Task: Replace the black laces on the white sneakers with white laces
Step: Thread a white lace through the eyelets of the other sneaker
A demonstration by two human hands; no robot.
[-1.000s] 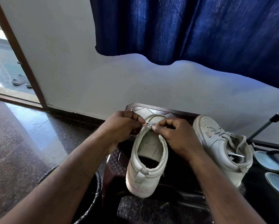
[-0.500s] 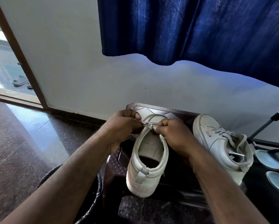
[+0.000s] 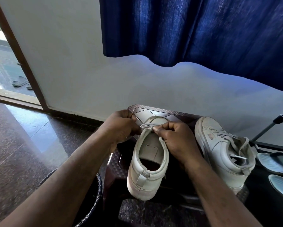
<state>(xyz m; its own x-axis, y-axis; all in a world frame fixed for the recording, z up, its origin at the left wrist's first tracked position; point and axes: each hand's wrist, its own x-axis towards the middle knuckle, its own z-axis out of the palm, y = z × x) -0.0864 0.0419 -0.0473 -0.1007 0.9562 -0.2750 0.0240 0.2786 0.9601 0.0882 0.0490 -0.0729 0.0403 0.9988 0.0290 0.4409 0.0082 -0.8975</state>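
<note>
A white sneaker (image 3: 147, 169) stands heel toward me on a dark plastic stool (image 3: 155, 110). A white lace (image 3: 149, 125) crosses its front near the toe. My left hand (image 3: 121, 126) pinches one end of that lace at the shoe's left side. My right hand (image 3: 175, 138) pinches the other end at the shoe's right edge. A second white sneaker (image 3: 222, 149), laced in white, rests on the stool to the right. No black lace is in sight.
A blue curtain (image 3: 203, 30) hangs over the white wall behind the stool. Light blue sandals (image 3: 275, 163) and a dark metal rack (image 3: 268, 128) are at the right. A dark round bin (image 3: 94, 194) sits by my left forearm. An open doorway with slippers (image 3: 20, 81) is at the far left.
Both hands have pulled slightly apart, drawing the white lace tighter across the shoe's front. The shoe itself has stayed in place.
</note>
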